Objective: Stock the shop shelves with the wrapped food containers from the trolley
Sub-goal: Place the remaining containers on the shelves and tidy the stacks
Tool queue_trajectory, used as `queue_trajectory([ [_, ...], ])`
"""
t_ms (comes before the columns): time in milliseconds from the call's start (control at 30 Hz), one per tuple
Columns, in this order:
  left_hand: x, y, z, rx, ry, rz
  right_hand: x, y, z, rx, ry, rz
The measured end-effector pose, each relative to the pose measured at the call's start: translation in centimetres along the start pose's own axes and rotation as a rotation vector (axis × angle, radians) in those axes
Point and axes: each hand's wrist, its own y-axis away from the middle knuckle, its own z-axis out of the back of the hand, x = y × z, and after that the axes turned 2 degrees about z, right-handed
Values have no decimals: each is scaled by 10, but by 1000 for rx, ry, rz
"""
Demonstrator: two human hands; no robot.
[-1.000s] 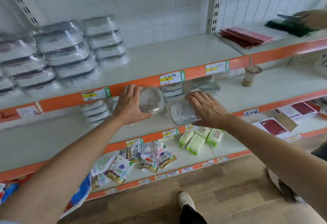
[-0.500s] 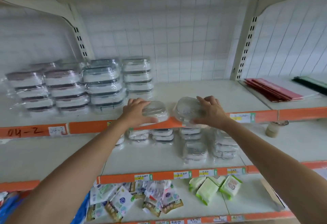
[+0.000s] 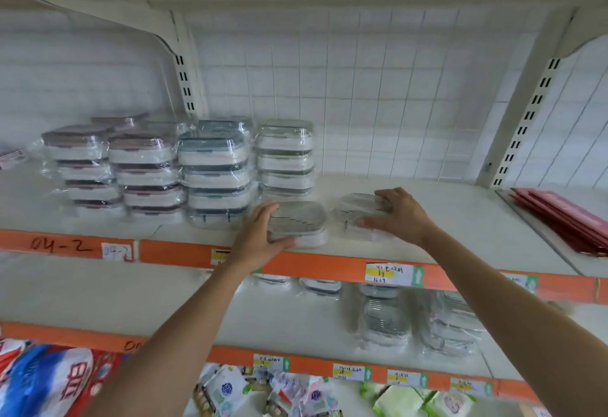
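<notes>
At the far left of the upper shelf [image 3: 460, 219], stacks of wrapped containers with pink lids [image 3: 108, 166] are seen, followed by a stack with blue-grey lids [image 3: 214, 173] and a stack with green-tinted lids [image 3: 284, 156] set against the white grid back panel [image 3: 378, 94]. Just in front of the green-tinted stack, a wrapped container [image 3: 302, 222] is rested on the shelf near its orange front edge [image 3: 177, 252] and is grasped at its left side by the left hand [image 3: 260, 235], the fingers being spread over the top and the thumb tucked under the front. Just beside it, a second wrapped container [image 3: 358, 215] is set on the shelf and is grasped from the right by the right hand [image 3: 399, 215], fingers laid over the lid and thumb along the front. Further right, red flat packs [image 3: 562, 219] are laid on the neighbouring shelf. On the shelf below, more wrapped containers [image 3: 385, 321] are stacked, and sachets [image 3: 230, 390] are piled on the lowest shelf.
</notes>
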Motion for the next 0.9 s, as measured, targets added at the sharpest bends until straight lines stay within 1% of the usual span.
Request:
queue_trajectory([
  [100, 0, 2, 2, -80, 29, 44, 15, -13, 6, -85, -33, 82],
  [167, 3, 2, 2, -103, 94, 72, 27, -21, 9, -160, -86, 108],
  [200, 6, 1, 2, -105, 133, 77, 34, -26, 11, -170, -115, 124],
  [233, 6, 2, 2, -109, 171, 82, 41, -29, 11, -152, -139, 150],
  [333, 4, 1, 3, -112, 241, 107, 64, -33, 5, 7, -191, 260],
  [400, 5, 0, 3, -112, 260, 104, 75, -36, -8, 84, -212, 302],
  [533, 9, -2, 2, -136, 265, 115, 80, -45, -42, 184, -141, 331],
  [633, 13, -4, -2, -172, 185, 111, 81, -50, -49, 194, -71, 326],
  [700, 15, -5, -3, -163, 116, 109, 83, -53, -47, 202, -8, 342],
  [900, 11, -4, -3, -159, 46, 132, 82, -53, -47, 261, 17, 353],
])
